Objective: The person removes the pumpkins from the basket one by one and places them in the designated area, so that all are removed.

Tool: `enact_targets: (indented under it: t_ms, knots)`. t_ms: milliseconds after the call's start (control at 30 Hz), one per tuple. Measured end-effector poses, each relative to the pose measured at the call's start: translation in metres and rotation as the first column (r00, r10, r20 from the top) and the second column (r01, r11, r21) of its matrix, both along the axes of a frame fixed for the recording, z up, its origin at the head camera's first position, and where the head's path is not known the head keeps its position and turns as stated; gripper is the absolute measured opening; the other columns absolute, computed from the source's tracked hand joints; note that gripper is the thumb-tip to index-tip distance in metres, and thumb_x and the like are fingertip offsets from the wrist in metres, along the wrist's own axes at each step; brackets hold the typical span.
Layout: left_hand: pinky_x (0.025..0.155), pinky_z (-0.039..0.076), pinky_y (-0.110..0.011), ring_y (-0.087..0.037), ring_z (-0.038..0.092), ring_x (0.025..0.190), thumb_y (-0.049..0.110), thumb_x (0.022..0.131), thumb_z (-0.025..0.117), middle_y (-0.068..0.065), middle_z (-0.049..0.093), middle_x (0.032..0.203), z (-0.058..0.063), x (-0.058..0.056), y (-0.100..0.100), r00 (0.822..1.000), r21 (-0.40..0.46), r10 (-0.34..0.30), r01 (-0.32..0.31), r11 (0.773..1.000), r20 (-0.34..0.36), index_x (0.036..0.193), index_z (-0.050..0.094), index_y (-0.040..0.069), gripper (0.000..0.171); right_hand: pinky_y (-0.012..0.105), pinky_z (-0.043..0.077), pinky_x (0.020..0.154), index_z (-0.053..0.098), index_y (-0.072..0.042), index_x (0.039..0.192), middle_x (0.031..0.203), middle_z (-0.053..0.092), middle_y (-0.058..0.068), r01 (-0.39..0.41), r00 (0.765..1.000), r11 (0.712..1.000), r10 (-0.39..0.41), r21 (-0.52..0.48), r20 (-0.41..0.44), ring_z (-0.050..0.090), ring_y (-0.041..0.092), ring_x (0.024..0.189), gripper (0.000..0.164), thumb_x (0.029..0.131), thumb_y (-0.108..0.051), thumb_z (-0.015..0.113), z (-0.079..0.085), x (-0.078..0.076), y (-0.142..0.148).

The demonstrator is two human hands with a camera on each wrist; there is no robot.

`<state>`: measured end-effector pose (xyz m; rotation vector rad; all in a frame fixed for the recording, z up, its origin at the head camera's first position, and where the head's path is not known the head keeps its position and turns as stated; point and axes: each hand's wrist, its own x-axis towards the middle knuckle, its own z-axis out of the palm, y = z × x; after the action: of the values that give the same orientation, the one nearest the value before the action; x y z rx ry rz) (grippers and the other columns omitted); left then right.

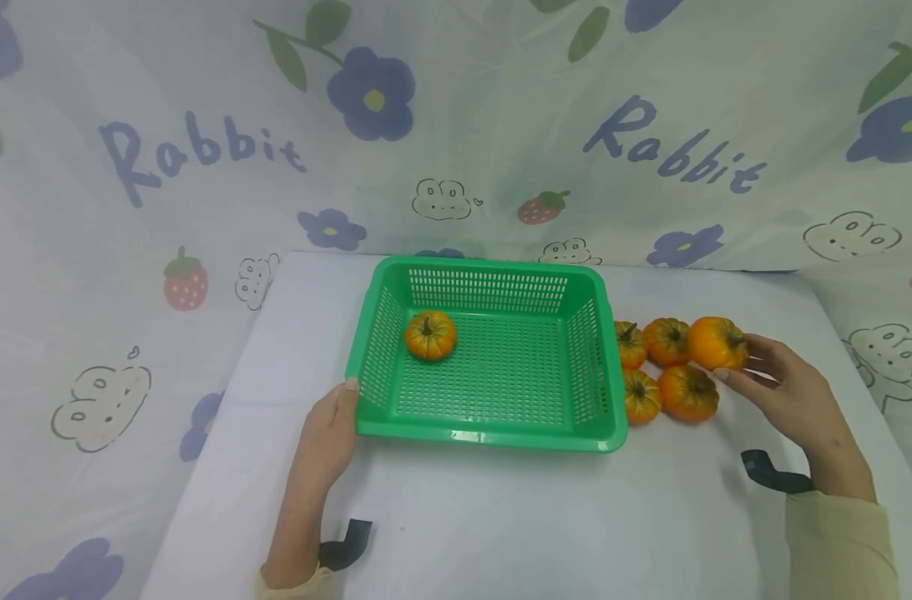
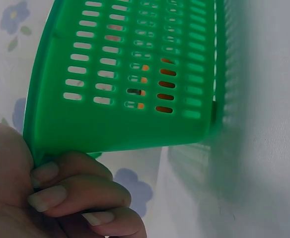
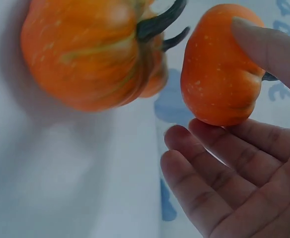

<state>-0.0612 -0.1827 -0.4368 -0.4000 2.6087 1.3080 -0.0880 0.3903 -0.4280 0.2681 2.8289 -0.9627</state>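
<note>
A green plastic basket [image 1: 486, 435] with slotted walls stands on the table, and one small orange pumpkin [image 1: 430, 336] sits in it at the left. My left hand [image 1: 330, 435] grips the basket's left rim near the front corner, thumb on top; in the left wrist view its fingers [image 2: 80, 186] curl beneath the rim. My right hand [image 1: 789, 392] pinches another small pumpkin [image 1: 717, 342] between thumb and fingers, to the right of the basket. In the right wrist view that held pumpkin [image 3: 222, 67] shows its dark stem toward the palm.
Several more pumpkins [image 1: 689, 393] are grouped against the basket's right side, partly behind its wall. White cloth covers the table [image 1: 501, 525]. A printed curtain [image 1: 486, 125] with flowers, rabbits and strawberries hangs behind. Dark curved pieces [image 1: 774, 473] sit at both wrists.
</note>
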Motion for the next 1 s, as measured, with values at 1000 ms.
enact_targets:
  t_ms: [1000]
  knots:
    - [0.078, 0.044, -0.039, -0.025, 0.051, 0.085, 0.055, 0.112, 0.022, -0.01, 0.05, 0.085, -0.002, 0.001, 0.002, 0.999, 0.016, 0.034, -0.034, 0.999, 0.003, 0.129, 0.059, 0.005, 0.065, 0.073, 0.043, 0.095, 0.015, 0.013, 0.158, 0.156, 0.028, 0.042, 0.122, 0.99, 0.992, -0.125, 0.045, 0.066, 0.04, 0.064, 0.132, 0.101, 0.102, -0.058, 0.059, -0.024, -0.015, 0.024]
